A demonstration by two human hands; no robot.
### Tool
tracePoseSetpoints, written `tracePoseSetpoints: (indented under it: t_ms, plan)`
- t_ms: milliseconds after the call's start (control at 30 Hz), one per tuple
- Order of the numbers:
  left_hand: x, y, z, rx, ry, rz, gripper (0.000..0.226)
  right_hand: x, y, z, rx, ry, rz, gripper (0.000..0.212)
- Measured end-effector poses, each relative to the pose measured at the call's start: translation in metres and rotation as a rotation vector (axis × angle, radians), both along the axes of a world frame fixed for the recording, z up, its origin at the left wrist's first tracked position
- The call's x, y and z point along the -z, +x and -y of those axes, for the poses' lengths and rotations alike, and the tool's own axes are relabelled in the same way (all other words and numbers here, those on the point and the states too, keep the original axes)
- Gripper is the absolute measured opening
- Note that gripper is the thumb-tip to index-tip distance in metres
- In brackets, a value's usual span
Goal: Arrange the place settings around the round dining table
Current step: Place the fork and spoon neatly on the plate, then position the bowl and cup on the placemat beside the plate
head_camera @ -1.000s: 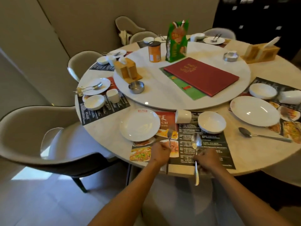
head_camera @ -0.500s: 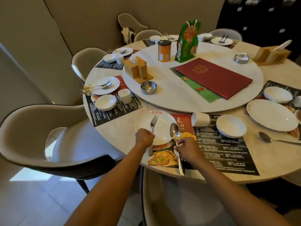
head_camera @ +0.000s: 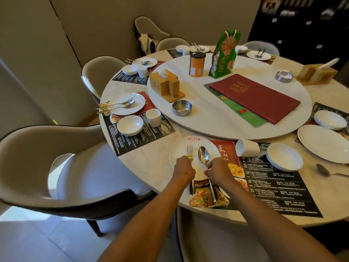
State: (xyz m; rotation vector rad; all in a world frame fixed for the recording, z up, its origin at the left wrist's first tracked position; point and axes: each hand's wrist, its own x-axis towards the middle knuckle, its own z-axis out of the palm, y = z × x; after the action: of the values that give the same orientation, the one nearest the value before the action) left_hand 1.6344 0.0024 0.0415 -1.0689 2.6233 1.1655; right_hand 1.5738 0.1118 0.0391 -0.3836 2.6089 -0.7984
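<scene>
While the left hand (head_camera: 184,170) grips the fork (head_camera: 190,154) and the right hand (head_camera: 217,172) the spoon (head_camera: 204,157), both lie side by side across the plate (head_camera: 177,150), apparently to match the finished setting on the bench (head_camera: 156,163)

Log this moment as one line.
left hand: holds fork | right hand: holds spoon | both over plate

Silver fork (head_camera: 190,154) and spoon (head_camera: 204,157) — side by side, heads on white plate (head_camera: 178,150), handles toward table edge
</scene>
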Motion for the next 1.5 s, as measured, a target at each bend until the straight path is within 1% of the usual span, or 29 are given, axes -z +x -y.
tracePoseSetpoints:
  t_ms: [200,400,567,800,1100,1267,1400,1500]
  plan:
    - [0.007,-0.001,0.004,0.038,0.012,-0.017,0.038,0.012,-0.001,0.012,0.02,0.03,-0.027,0.016]
    - [0.007,0.002,0.009,0.052,0.043,-0.075,0.04,0.014,0.001,0.018,0.041,0.003,-0.068,0.028]
    - [0.007,0.007,0.018,0.094,0.043,-0.13,0.036,0.024,0.005,0.011,0.047,-0.045,-0.041,0.037]
    - [0.008,0.008,0.015,0.078,0.082,-0.149,0.029,0.029,0.006,0.014,0.082,-0.062,-0.048,0.036]
    - [0.009,0.01,0.013,0.057,0.112,-0.156,0.031,0.03,0.006,0.015,0.09,-0.089,-0.031,0.036]
    - [0.006,0.014,0.007,0.176,0.034,-0.253,0.031,0.018,0.015,-0.005,0.007,-0.152,-0.099,0.036]
    - [0.005,0.003,-0.005,0.406,0.014,-0.297,0.029,0.007,0.014,-0.053,-0.056,-0.171,-0.133,0.036]
    - [0.0,-0.012,-0.022,0.581,0.013,-0.303,0.029,-0.005,0.007,-0.101,0.014,-0.149,-0.159,0.038]
